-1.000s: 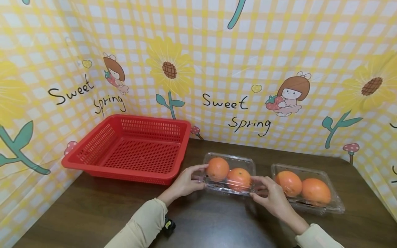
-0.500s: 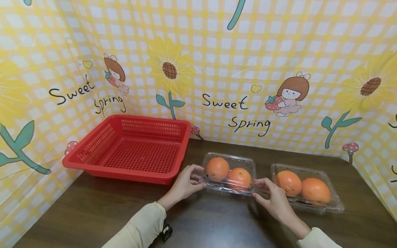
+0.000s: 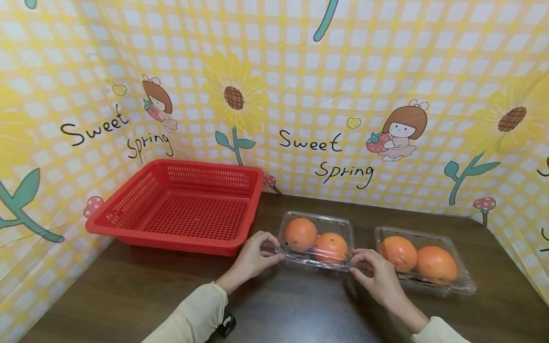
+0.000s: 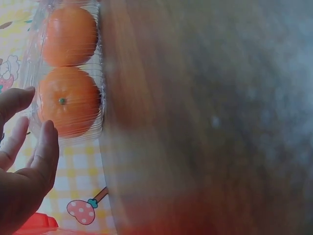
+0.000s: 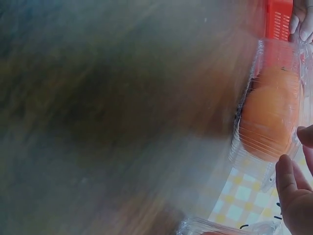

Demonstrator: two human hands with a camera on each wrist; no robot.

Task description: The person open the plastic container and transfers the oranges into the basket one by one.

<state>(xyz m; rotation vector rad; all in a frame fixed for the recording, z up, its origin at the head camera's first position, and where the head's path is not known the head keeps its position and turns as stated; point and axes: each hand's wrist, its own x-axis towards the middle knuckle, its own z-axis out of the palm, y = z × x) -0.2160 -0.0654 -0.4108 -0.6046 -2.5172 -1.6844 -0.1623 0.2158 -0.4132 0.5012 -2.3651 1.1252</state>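
A clear plastic clamshell box (image 3: 328, 222) with two oranges (image 3: 301, 234) in it sits on the brown table, its lid down over the fruit. My left hand (image 3: 250, 259) is at the box's near left corner, thumb and fingers pinching the edge. At the near right corner, my right hand (image 3: 379, 277) pinches the edge in the same way. In the left wrist view the fingertips (image 4: 48, 128) meet the box's end beside one orange (image 4: 68, 100). The right wrist view shows the thumb and fingers at the opposite end of the box (image 5: 274, 54).
To the right stands a second clear clamshell box (image 3: 446, 243) with two oranges (image 3: 436, 265). A red perforated plastic basket (image 3: 188, 245) with nothing in it stands at the left. A yellow checked cloth (image 3: 300, 95) hangs behind the table (image 3: 296, 314).
My left fingers have drawn back from the top of the left side to the near left corner. My right fingers have shifted slightly to the right and down. The box has stayed in place.
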